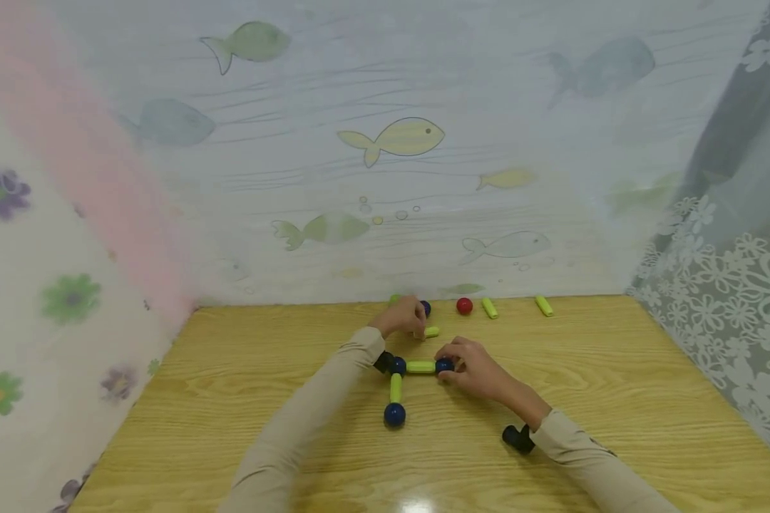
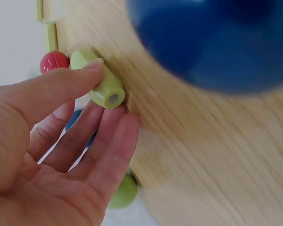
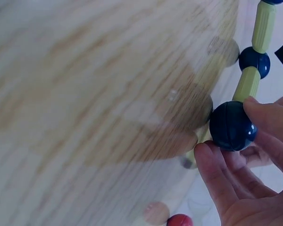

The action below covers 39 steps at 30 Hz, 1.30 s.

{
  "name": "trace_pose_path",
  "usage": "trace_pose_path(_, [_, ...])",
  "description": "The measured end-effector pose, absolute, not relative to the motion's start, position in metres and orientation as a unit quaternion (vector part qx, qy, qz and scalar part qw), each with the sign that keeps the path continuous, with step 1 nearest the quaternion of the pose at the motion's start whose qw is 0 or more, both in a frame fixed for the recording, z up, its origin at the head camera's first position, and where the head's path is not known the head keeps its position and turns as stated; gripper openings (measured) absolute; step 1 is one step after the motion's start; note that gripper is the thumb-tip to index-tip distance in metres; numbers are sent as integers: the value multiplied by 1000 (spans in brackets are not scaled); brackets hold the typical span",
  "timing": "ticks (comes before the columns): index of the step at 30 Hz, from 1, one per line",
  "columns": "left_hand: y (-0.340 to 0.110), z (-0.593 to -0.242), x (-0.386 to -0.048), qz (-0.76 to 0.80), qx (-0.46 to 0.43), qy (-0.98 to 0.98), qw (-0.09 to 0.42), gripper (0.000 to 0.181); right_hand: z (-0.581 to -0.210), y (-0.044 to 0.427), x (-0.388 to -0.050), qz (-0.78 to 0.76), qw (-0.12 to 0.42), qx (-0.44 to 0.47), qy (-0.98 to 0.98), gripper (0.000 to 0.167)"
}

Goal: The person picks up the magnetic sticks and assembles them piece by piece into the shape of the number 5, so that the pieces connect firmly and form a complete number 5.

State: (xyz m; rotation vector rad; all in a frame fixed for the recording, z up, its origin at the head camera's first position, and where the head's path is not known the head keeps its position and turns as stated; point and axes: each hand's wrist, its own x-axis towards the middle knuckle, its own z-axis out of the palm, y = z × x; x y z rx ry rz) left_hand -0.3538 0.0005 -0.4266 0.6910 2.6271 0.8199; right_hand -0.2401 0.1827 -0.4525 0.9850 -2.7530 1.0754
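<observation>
My left hand (image 1: 403,317) pinches a yellow-green magnetic rod (image 2: 104,87) between thumb and fingers, at the back of the table; a grey metal disc shows in the rod's end. With thumb and fingertips my right hand (image 1: 481,370) holds a dark blue ball (image 3: 232,126). That ball joins a yellow-green rod (image 1: 421,367), whose other end meets a corner blue ball (image 1: 398,366). From the corner a second rod (image 1: 396,388) runs toward the front to another blue ball (image 1: 394,415). Together they form an L lying on the table.
Along the wall stand a red ball (image 1: 465,306), a blue ball (image 1: 426,308) partly behind the left hand, and two loose rods, one nearer (image 1: 490,308) and one farther right (image 1: 544,306). A green ball (image 2: 123,192) is beside the left hand. Fish-patterned fabric borders the wooden table (image 1: 231,399).
</observation>
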Motion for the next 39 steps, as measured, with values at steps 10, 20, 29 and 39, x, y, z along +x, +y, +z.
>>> trace_pose_path(10, [-25, -423, -347, 312, 218, 910, 165, 23, -451, 183, -239, 342, 16, 317, -885, 22])
trace_pose_path(20, [-25, -423, -332, 306, 243, 911, 131, 16, -452, 185, -239, 333, 13, 316, -888, 20])
trace_pose_path(29, [-45, -428, -322, 342, 260, 896, 112, 13, -452, 184, -240, 328, 11, 322, -888, 20])
trace_pose_path(39, [-61, -420, -283, 386, 293, 871, 84, 10, -450, 183, -241, 326, 11, 328, -887, 20])
